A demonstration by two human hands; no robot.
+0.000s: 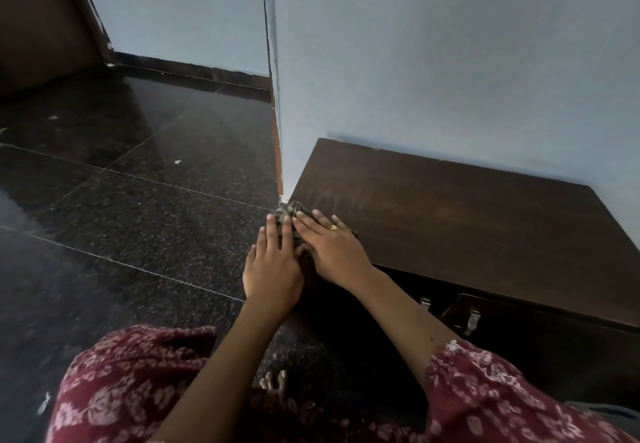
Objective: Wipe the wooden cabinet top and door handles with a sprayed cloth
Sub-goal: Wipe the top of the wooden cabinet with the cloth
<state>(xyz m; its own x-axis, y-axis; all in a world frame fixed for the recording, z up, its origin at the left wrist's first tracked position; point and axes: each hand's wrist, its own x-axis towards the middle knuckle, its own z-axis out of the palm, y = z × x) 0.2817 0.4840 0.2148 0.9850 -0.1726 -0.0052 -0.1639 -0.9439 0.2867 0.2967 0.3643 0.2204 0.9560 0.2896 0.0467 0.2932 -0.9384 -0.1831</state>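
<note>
Kneeling or crouching low, the person shows first as a maroon floral sleeve (491,390) on the right arm and matching fabric on the left, with toes (275,380) peeping out on the dark floor between the two forearms. Both arms reach forward to the near left corner of the wooden cabinet top (467,221). The left hand (273,266) lies flat with fingers spread, its fingertips pressing on the bunched green-grey cloth (292,214); the right hand (329,248), a gold ring (333,228) on one finger, lies open and palm down just beside it, its fingers overlapping the same cloth. The cloth sits crumpled right at that corner, mostly covered by the fingers, with only its far end showing beyond them. Below the top's front edge, two metal door handles (472,319) show on the shadowed cabinet front, well apart from both hands. The speckled black granite floor (138,183) spreads away to the left. Behind the cabinet rises a pale blue wall (450,61), its corner edge meeting the cabinet's left side.
</note>
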